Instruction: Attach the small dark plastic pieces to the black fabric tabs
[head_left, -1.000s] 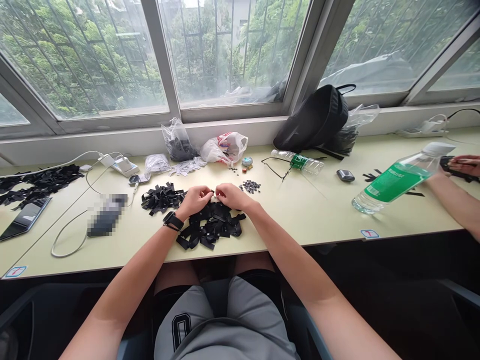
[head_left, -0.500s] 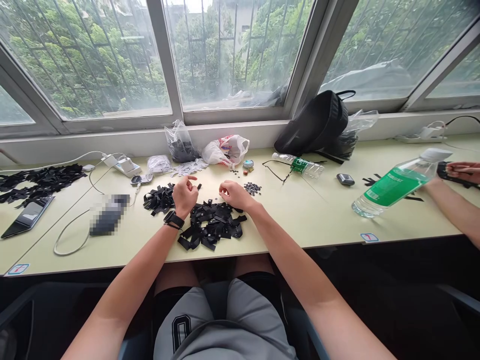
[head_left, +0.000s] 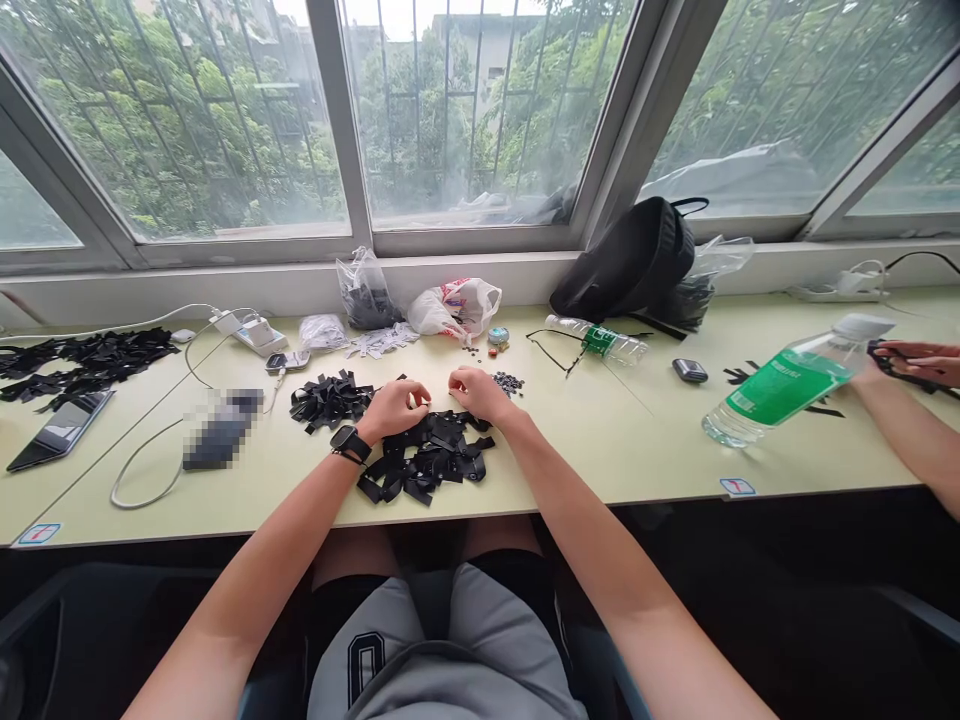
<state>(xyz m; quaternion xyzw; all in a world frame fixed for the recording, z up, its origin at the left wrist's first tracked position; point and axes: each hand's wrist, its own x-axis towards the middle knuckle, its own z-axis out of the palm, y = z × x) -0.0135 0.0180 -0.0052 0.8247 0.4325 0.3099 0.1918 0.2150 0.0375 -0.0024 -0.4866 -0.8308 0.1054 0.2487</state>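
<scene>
My left hand (head_left: 397, 407), with a dark watch on its wrist, is closed in a pinch above the upper left of a pile of black fabric strips (head_left: 427, 458). What its fingertips hold is too small to name. My right hand (head_left: 480, 393) is also pinched, just to the right and a little apart from it; anything in its fingers is hidden. Small dark round pieces (head_left: 509, 383) lie beside my right hand. A second pile of black strips (head_left: 326, 399) sits left of my left hand.
A tilted water bottle (head_left: 787, 385) stands at the right, near another person's hand (head_left: 919, 360). Glasses (head_left: 559, 355) and a lying bottle (head_left: 600, 340) are behind. A phone (head_left: 61, 430), a power strip (head_left: 259, 336) and cables are at the left. Bags line the sill.
My left hand has moved right, over the strips and closer to my right hand, its fingers now pointing toward it. My right hand has shifted slightly. The view has tilted a little.
</scene>
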